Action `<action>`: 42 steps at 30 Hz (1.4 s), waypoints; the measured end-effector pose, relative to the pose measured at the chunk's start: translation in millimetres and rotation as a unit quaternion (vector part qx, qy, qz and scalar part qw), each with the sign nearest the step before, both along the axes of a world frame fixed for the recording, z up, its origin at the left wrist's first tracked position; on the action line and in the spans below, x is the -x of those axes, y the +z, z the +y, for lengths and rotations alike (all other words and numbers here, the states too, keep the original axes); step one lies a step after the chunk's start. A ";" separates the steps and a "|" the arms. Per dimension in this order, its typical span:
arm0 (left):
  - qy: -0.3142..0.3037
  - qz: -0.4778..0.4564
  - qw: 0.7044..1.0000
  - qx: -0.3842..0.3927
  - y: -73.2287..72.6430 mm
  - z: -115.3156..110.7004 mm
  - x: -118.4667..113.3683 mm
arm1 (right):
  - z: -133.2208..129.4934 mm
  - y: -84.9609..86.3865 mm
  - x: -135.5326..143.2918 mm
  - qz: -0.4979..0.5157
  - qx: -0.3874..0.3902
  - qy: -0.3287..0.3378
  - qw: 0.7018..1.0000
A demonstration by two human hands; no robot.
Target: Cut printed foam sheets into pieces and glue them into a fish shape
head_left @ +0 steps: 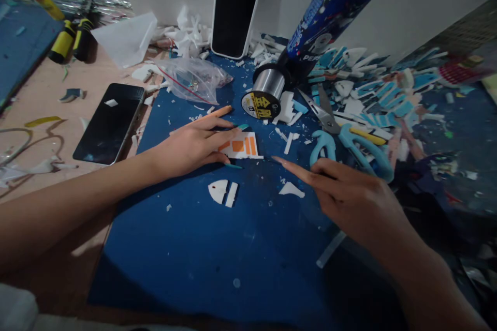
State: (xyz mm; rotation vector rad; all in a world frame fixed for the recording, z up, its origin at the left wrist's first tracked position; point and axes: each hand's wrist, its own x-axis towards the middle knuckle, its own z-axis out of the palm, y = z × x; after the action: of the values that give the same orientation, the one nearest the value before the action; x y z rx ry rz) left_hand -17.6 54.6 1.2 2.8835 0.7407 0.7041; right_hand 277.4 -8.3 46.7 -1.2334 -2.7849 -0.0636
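My left hand (194, 139) presses down on a thin white piece with orange shapes (246, 146), thumb on the near side and fingers across its top. Its left part is hidden under the fingers. My right hand (334, 181) is closed, with the index finger stretched toward the piece's right corner. A thin dark tip shows by that fingertip; what the hand grips is mostly hidden. Below the piece lie a white rounded cutout (218, 191) and a short white strip (232, 195). A curved white scrap (292, 190) is near my right hand.
Blue-handled scissors (330, 124) lie just beyond my right hand. A wire spool (267, 90) leans by a blue bottle (324, 15). One phone (111, 124) lies at left; another (237, 5) stands upright. Foam scraps (384, 93) heap along the blue mat (217, 258).
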 end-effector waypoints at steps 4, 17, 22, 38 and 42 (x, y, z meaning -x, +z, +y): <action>0.001 0.000 1.000 0.011 0.5 0.2 0.3 | 2.3 3.8 -3.9 0.029 0.048 -0.014 0.998; -0.028 0.000 0.997 0.074 0.3 5.3 0.1 | 4.7 -3.8 2.3 0.040 0.063 0.029 0.997; -0.029 -0.001 0.996 0.084 -0.8 6.2 0.2 | 4.3 -8.6 0.6 0.024 0.065 0.031 0.997; -0.016 0.002 0.995 0.098 -2.2 4.2 1.9 | 2.2 -18.7 -1.0 0.034 0.031 0.034 0.998; -0.010 0.004 0.995 0.099 -4.3 3.5 1.8 | 3.4 -12.0 2.5 0.006 0.043 0.032 0.999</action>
State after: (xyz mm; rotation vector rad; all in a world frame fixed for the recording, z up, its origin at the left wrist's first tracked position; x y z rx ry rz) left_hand -19.4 58.1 -3.1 2.7124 0.7350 0.5827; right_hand 274.9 -4.9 34.7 -1.1566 -2.8414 0.0695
